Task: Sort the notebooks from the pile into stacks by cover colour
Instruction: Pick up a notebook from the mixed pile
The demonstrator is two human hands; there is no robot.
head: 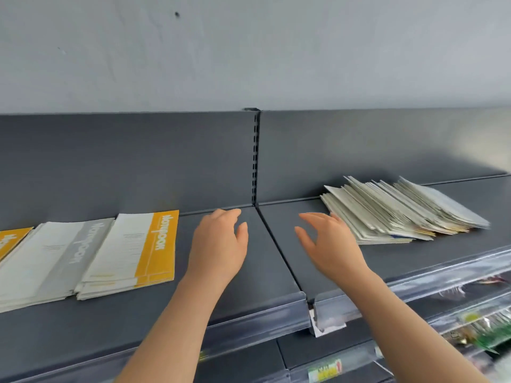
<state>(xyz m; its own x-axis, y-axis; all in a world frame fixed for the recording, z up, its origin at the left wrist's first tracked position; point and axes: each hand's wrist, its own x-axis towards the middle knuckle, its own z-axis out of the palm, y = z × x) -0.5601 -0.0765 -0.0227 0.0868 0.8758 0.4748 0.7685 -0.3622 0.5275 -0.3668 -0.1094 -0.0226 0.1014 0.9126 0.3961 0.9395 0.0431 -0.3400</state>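
A slanted pile of notebooks lies on the right part of the dark shelf. To the left lie a yellow-covered stack, a grey-covered stack and, at the frame edge, another yellow notebook. My left hand hovers over bare shelf just right of the yellow stack, fingers apart, holding nothing. My right hand is open too, its fingers close to the pile's left edge.
The shelf has a grey back panel with a slotted upright at the centre and a clear price rail along its front. Lower shelves at the bottom right hold packaged goods. A pale wall rises above.
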